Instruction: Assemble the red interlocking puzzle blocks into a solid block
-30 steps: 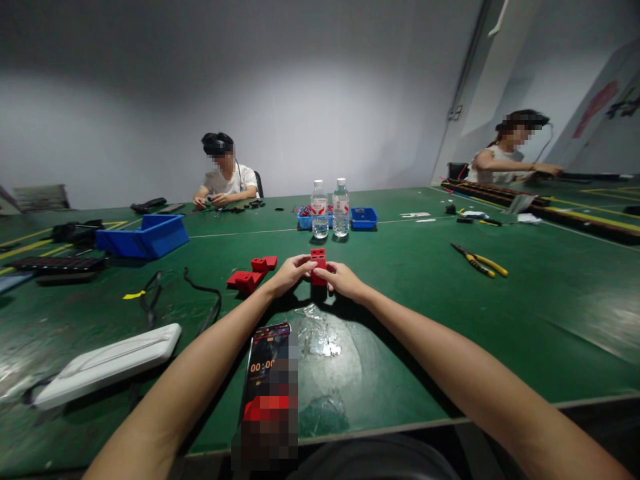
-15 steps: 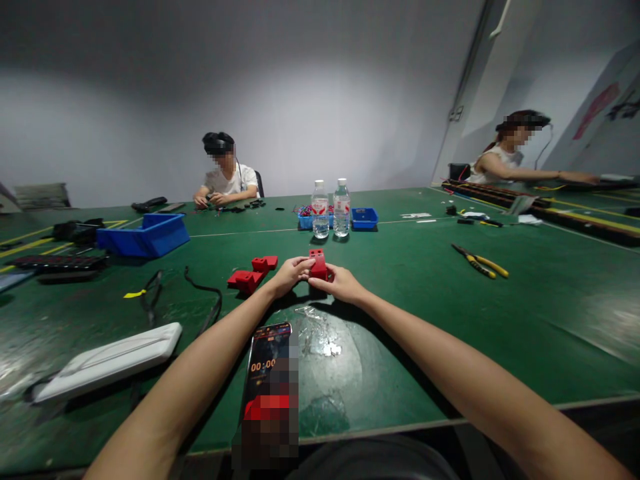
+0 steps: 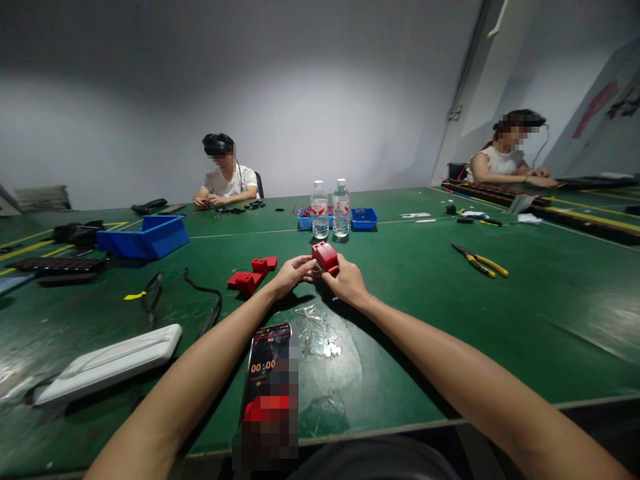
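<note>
A red block with small round holes in its end (image 3: 326, 257) is held tilted above the table by my right hand (image 3: 347, 281). The thumb and fingers grip its lower right side. My left hand (image 3: 294, 275) is at the block's lower left, fingers stretched toward it and slightly apart. Whether those fingertips touch the block I cannot tell. Several more red blocks (image 3: 246, 281) lie on the green table just left of my left hand. Below my wrists lies a phone (image 3: 264, 353) showing a timer, its lower part blurred out.
Two water bottles (image 3: 320, 212) stand beyond my hands, beside a small blue tray (image 3: 364, 219). Yellow-handled pliers (image 3: 480, 260) lie to the right. On the left are a blue bin (image 3: 145, 237), a white slab-like device (image 3: 110, 363) and black straps (image 3: 205, 290). Two people sit farther off.
The red block has turned and tilted, rising slightly to the right in my right hand. My left fingers have loosened from it. The person at right has drawn an arm back.
</note>
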{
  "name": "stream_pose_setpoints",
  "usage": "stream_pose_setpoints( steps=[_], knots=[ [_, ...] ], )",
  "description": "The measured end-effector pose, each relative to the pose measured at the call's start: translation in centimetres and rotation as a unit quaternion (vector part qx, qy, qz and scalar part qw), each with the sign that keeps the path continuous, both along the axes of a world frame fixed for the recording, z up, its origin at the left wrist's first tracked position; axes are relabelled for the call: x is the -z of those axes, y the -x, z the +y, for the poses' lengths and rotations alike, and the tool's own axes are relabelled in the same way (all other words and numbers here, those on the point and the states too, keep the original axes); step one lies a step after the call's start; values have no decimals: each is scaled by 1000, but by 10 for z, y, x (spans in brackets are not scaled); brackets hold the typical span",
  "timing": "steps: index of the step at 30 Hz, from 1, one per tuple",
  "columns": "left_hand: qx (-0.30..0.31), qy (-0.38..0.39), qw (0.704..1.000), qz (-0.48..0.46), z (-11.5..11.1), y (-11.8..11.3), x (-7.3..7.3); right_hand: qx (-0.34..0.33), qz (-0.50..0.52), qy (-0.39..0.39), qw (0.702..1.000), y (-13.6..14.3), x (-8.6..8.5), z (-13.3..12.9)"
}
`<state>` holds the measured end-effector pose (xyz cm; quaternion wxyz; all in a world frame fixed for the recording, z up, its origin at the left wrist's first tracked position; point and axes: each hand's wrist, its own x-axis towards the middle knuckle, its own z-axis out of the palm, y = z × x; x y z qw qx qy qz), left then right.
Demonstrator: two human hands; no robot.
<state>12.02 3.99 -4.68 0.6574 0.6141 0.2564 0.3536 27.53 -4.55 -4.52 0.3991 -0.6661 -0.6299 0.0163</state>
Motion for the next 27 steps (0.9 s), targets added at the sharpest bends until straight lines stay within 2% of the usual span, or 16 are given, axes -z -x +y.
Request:
stream_pose_setpoints(
  steps=[5, 11, 19, 27],
  knots=[
    [-11, -52, 997, 64, 0, 0, 1, 100, -10, -1, 995, -29, -13, 11],
    [10, -88, 990, 111, 0, 1, -1, 248, -7, 21, 969, -89, -24, 15],
    [11, -100, 987, 125, 1, 1, 1, 396, 56, 67, 914, -166, -9, 3],
    [12, -97, 988, 119, 1, 1, 1, 440, 78, 35, 894, -198, 6, -4]
  ],
)
